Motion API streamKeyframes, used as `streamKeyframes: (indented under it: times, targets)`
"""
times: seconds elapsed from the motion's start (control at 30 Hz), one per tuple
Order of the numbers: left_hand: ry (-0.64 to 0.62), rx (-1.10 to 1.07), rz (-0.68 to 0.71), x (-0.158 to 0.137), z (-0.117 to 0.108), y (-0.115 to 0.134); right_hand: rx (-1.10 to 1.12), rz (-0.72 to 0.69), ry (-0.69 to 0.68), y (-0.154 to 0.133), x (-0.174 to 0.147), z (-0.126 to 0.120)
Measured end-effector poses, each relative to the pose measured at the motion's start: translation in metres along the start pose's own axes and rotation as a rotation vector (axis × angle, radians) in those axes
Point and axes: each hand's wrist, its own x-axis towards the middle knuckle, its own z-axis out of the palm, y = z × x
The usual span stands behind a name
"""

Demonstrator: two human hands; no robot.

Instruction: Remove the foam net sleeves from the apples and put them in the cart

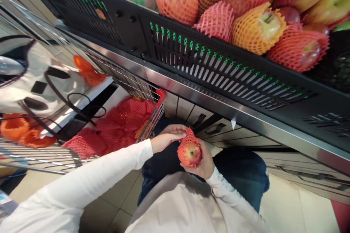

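Note:
An apple [192,154] in a red foam net sleeve [191,137] sits in my right hand [206,162], whose fingers and palm wrap round it from the right and below. The stem end of the fruit faces up at me. My left hand [171,136] reaches in from the left, and its fingertips pinch the sleeve's loose upper edge. Part of the left thumb is hard to make out against the net. Both hands are above my lap, below the front edge of the fruit display.
A black slatted crate [175,54] holds several net-wrapped apples, among them one in yellow net [257,29]. On the left stands a wire shopping cart [153,122] with a pile of red foam nets [123,123], a white bag [35,76] and orange nets [16,129]. A metal ledge [218,103] runs under the crate.

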Motion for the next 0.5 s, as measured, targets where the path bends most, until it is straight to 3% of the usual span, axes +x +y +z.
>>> streamKeyframes:
  times: [0.13,0.23,0.37,0.43,0.5]
  targets:
    - [-0.065,0.108,0.025,0.002,0.000,-0.003,-0.069,-0.097,0.065,-0.007,0.003,-0.005]
    - [-0.123,0.217,-0.043,0.005,-0.002,-0.012,-0.086,-0.119,0.029,-0.006,0.000,-0.006]
    - [-0.200,0.410,-0.101,0.010,-0.010,-0.031,0.117,-0.166,-0.074,0.004,-0.011,0.000]
    - [-0.193,0.595,-0.037,0.009,-0.011,-0.030,0.218,-0.081,-0.080,0.009,-0.017,0.000]
    - [-0.122,0.877,0.151,0.004,-0.005,-0.012,0.242,-0.012,-0.041,0.014,-0.023,-0.004]
